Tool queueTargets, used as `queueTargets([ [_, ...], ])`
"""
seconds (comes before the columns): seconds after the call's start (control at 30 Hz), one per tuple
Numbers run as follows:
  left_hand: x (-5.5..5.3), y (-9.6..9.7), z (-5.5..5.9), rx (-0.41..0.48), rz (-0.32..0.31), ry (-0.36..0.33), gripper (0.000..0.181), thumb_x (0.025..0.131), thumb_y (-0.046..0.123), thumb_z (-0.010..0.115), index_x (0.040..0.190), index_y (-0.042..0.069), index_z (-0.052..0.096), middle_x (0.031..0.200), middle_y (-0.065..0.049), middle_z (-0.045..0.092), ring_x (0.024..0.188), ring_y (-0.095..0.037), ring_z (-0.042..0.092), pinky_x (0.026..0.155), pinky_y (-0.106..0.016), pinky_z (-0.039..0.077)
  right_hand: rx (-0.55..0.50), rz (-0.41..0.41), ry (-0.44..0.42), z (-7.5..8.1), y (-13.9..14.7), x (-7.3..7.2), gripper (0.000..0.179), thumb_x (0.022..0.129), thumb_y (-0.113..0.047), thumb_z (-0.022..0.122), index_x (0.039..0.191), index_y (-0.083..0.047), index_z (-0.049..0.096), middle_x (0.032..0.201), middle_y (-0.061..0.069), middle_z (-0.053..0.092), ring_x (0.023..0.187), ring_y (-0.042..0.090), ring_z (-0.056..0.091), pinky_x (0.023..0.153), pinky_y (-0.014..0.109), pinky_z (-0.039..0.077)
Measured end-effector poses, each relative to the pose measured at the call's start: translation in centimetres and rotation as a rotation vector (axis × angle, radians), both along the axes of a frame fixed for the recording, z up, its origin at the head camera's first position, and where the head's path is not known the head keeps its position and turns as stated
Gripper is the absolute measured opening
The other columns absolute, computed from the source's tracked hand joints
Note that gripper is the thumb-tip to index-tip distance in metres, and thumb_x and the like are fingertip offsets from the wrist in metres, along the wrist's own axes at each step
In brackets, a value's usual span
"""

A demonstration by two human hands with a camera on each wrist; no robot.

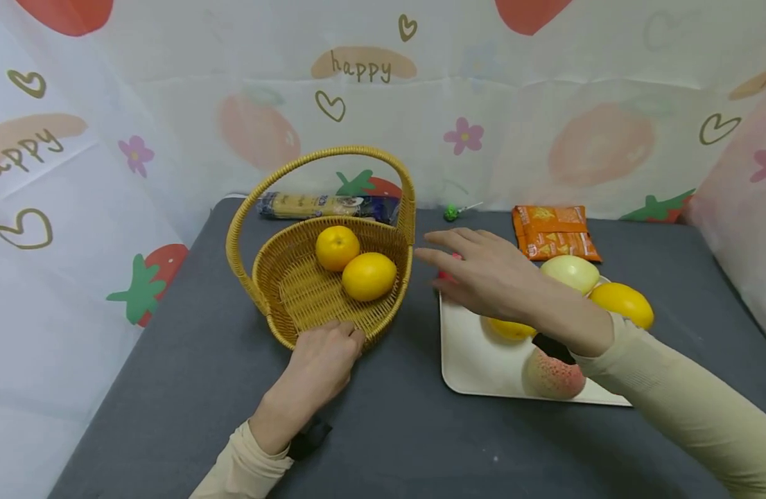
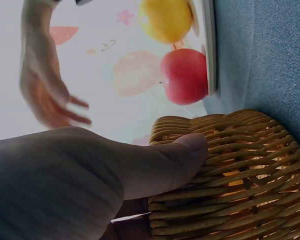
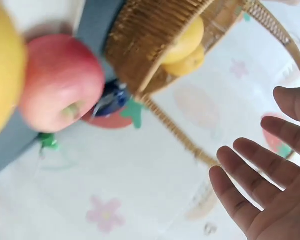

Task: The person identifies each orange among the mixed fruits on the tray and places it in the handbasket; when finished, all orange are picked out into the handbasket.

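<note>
Evidently the right hand [image 1: 485, 274], fingers spread and empty, hangs nearer the red apple [image 2: 185, 76], above it at the far left corner of the tray [image 1: 476, 367]; the left hand [image 1: 328, 352] pinches the near rim of the basket [image 1: 308, 294].

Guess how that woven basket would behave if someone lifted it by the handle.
The woven basket looks fairly stiff, since its sides stand in shape. Its gappy weave suggests it's light for its size. Two rounded yellow fruits inside sit off-centre, so it might tilt.
</note>
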State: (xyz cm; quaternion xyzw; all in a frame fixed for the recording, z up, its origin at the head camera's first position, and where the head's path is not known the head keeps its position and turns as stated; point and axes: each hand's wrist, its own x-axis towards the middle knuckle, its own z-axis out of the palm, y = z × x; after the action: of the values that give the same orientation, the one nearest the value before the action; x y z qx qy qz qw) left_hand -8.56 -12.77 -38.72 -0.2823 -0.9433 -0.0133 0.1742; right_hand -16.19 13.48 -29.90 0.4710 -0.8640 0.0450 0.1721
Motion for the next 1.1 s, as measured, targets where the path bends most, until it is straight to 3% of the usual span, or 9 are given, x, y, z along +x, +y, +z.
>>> queueTargets([
  [0.1,0.0,-0.1,0.1,-0.002,-0.001,0.008,0.035,0.087,0.005,0.070,0.061,0.016,0.050,0.060,0.000,0.047,0.051,-0.014,0.045,0.043,-0.025,0.032,-0.053,-0.019,-0.021,-0.2,2.6,0.7,0.049,0.085,-0.022,0.075,0.130,-0.010,0.060,0.131,0.014,0.062,0.117,0.033,0.060,0.094,0.049,0.051],
  [0.2,0.0,0.0,0.1,-0.005,0.000,0.002,0.033,0.086,0.005,0.070,0.062,0.016,0.052,0.060,0.000,0.047,0.052,-0.014,0.046,0.043,-0.025,0.033,-0.104,-0.030,-0.015,-0.8,5.3,1.3,0.041,0.096,-0.032,0.061,0.130,-0.009,0.060,0.127,0.015,0.063,0.113,0.033,0.062,0.091,0.050,0.052],
  [0.33,0.1,0.0,0.1,-0.007,0.003,-0.003,0.031,0.087,0.005,0.070,0.062,0.016,0.053,0.060,0.000,0.047,0.052,-0.014,0.047,0.044,-0.025,0.034,-0.143,-0.080,0.005,-1.5,8.6,1.9,0.057,0.102,-0.050,0.031,0.129,-0.009,0.060,0.124,0.016,0.064,0.108,0.036,0.064,0.084,0.054,0.052],
  [0.5,0.1,0.0,0.1,-0.003,0.005,-0.001,0.032,0.087,0.006,0.070,0.062,0.016,0.053,0.061,0.000,0.049,0.053,-0.014,0.048,0.044,-0.026,0.035,-0.157,-0.192,0.000,-2.4,12.7,2.7,0.067,0.099,-0.059,0.026,0.128,-0.009,0.061,0.121,0.018,0.064,0.101,0.040,0.064,0.076,0.057,0.051],
  [0.63,0.0,0.0,0.1,0.002,0.006,-0.002,0.030,0.086,0.006,0.070,0.062,0.015,0.054,0.062,0.000,0.050,0.054,-0.015,0.049,0.044,-0.028,0.038,-0.154,-0.348,-0.051,-3.0,16.1,3.2,0.046,0.095,-0.039,0.062,0.129,-0.008,0.060,0.124,0.019,0.062,0.106,0.041,0.060,0.075,0.059,0.050],
  [0.7,0.0,0.0,0.2,0.003,0.005,-0.001,0.031,0.086,0.006,0.070,0.062,0.015,0.054,0.062,0.000,0.050,0.054,-0.015,0.049,0.044,-0.028,0.038,-0.141,-0.432,-0.079,-3.4,17.6,3.3,0.049,0.085,-0.021,0.075,0.130,-0.008,0.059,0.126,0.020,0.060,0.109,0.041,0.058,0.074,0.061,0.049],
  [0.77,0.0,0.0,0.2,0.002,0.004,0.003,0.031,0.086,0.006,0.070,0.062,0.015,0.054,0.061,0.000,0.050,0.053,-0.015,0.048,0.044,-0.027,0.037,-0.123,-0.508,-0.110,-3.9,19.0,3.4,0.058,0.076,-0.008,0.079,0.130,-0.006,0.058,0.128,0.021,0.057,0.109,0.042,0.057,0.073,0.061,0.049],
  [0.93,0.1,0.1,0.3,-0.002,0.005,0.003,0.031,0.087,0.006,0.070,0.062,0.015,0.053,0.060,0.000,0.048,0.051,-0.015,0.046,0.043,-0.026,0.034,-0.075,-0.616,-0.202,-5.5,21.9,3.5,0.054,0.085,-0.019,0.074,0.131,-0.001,0.053,0.131,0.027,0.051,0.107,0.047,0.054,0.076,0.063,0.046],
  [1.1,0.2,0.1,0.4,-0.002,0.012,0.002,0.031,0.087,0.006,0.070,0.062,0.014,0.053,0.060,0.000,0.047,0.051,-0.015,0.045,0.042,-0.026,0.032,-0.049,-0.646,-0.286,-6.4,23.1,3.4,0.066,0.084,-0.034,0.075,0.137,-0.003,0.049,0.135,0.029,0.046,0.107,0.049,0.054,0.070,0.065,0.048],
])
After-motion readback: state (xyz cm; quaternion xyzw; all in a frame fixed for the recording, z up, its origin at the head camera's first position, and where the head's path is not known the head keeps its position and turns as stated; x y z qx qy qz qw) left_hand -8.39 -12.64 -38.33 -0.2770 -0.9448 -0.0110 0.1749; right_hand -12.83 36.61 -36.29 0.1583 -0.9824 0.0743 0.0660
